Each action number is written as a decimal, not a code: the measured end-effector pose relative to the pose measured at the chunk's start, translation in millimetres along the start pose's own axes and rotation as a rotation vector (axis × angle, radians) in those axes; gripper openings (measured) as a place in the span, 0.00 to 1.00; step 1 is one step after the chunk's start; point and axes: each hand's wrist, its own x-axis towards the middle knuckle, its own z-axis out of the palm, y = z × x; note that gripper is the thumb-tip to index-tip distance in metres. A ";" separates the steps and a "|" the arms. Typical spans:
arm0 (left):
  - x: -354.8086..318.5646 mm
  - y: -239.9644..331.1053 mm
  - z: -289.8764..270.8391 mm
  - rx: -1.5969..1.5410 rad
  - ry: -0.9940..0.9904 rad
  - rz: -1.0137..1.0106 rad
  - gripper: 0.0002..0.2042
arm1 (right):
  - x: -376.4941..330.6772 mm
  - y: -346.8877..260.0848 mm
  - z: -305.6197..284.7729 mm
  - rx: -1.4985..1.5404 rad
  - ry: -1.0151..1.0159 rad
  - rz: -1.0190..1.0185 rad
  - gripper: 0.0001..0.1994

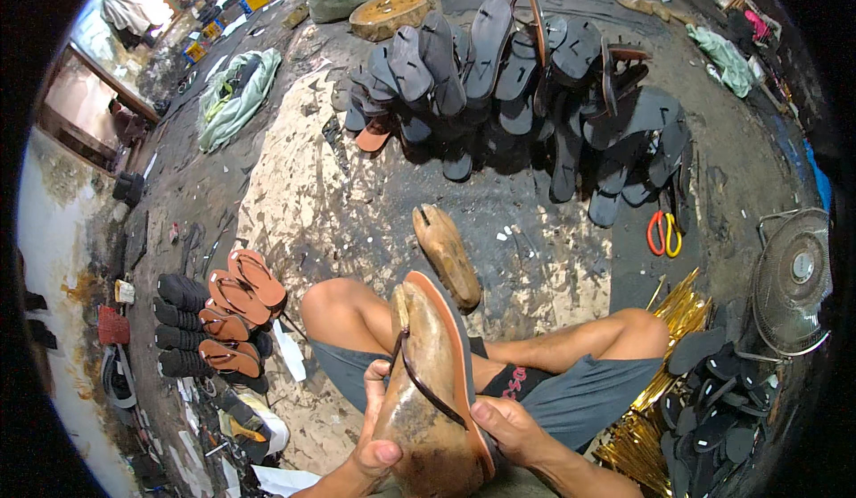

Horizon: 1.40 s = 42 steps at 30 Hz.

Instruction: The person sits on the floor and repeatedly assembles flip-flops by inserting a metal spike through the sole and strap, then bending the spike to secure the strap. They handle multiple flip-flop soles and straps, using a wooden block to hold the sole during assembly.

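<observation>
A flip-flop [458, 346] with an orange-brown sole and thin dark straps is fitted on a worn wooden foot-shaped last [417, 440], held tilted over my lap. My left hand [378, 427] grips the left side of the last, its fingers near the strap. On the other side my right hand [510, 428] is closed on the sole's right edge, the thumb pressing close to the strap's end. A second wooden last [448, 257], slotted at its toe, lies on the floor in front of my crossed legs.
Dark soles and flip-flops [486, 57] form a large pile ahead. Orange-brown flip-flops [239, 297] lie at left beside black stacks [178, 324]. At right are scissors [662, 234] with red and yellow handles, golden strips [682, 315], a fan [792, 279] and black straps [709, 400].
</observation>
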 end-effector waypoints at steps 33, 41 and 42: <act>51.8 32.9 42.4 -0.362 -0.321 0.312 0.50 | 14.0 0.2 20.0 0.739 -0.350 0.118 0.31; 93.0 28.5 7.2 0.217 -0.074 0.253 0.48 | 27.7 -28.4 16.1 0.641 -0.138 -0.280 0.39; 90.8 25.1 1.9 0.105 -0.170 0.177 0.42 | 33.6 -28.7 11.0 0.374 -0.005 -0.406 0.39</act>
